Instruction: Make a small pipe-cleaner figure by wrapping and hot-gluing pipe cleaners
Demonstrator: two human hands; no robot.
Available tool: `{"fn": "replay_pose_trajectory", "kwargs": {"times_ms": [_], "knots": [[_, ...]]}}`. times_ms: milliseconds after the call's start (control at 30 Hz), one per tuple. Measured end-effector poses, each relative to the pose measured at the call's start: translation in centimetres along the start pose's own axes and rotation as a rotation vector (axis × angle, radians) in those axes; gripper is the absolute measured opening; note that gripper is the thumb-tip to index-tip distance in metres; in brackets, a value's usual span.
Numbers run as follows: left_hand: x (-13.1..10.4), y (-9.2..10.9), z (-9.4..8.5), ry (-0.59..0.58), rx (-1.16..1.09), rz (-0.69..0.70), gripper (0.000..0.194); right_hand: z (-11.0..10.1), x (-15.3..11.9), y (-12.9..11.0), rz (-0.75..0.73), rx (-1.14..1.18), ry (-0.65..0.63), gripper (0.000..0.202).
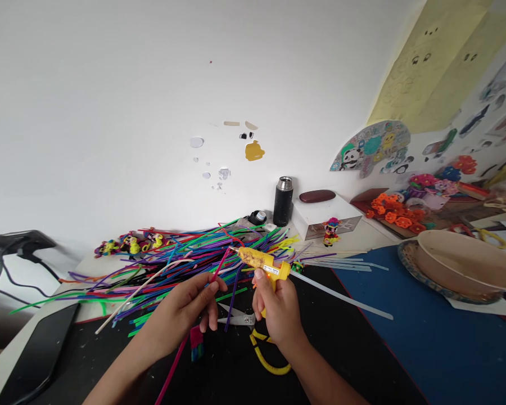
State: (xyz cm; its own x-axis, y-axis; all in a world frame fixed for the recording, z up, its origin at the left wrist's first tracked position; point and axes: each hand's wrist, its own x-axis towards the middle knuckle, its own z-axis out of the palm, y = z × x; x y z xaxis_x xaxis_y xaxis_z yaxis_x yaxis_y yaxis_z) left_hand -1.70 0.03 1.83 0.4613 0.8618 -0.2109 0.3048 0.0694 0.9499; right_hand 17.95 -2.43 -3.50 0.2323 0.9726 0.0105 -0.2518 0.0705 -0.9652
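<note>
My left hand (194, 306) pinches a magenta pipe cleaner (175, 363), whose upper end points up to the nozzle of a yellow glue gun (257, 260). Around the glue gun's handle my right hand (276, 306) is wrapped, with the thumb on its side. A long translucent glue stick (341, 295) runs out from the gun's back to the right. Below the hands lie scissors (241, 319) with yellow handles and a small pink, blue and green piece (197, 344). Behind is a big pile of coloured pipe cleaners (152, 281).
A black flask (283, 202) stands by a white box (316, 216) with a maroon case on top. A small figure (331, 232) stands before the box. At right is a beige bowl (459, 261); at left lie a black tablet-like object (40, 354) and a power strip (21, 241).
</note>
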Motion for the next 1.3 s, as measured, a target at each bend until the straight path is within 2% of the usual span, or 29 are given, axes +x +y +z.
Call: {"fn": "replay_pose_trajectory", "kwargs": {"times_ms": [500,967,1300], "knots": [[-0.10,0.06,-0.09,0.025,0.013,0.000,0.052,0.09,-0.11,-0.39,0.007,-0.011,-0.034,0.068],[-0.13,0.13,0.00,0.013,-0.012,-0.001,0.058,-0.24,0.10,-0.08,0.000,-0.009,-0.037,0.068],[-0.10,0.42,-0.16,0.004,-0.063,-0.011,0.055,-0.23,0.11,-0.26,-0.003,0.005,-0.029,0.067]]}}
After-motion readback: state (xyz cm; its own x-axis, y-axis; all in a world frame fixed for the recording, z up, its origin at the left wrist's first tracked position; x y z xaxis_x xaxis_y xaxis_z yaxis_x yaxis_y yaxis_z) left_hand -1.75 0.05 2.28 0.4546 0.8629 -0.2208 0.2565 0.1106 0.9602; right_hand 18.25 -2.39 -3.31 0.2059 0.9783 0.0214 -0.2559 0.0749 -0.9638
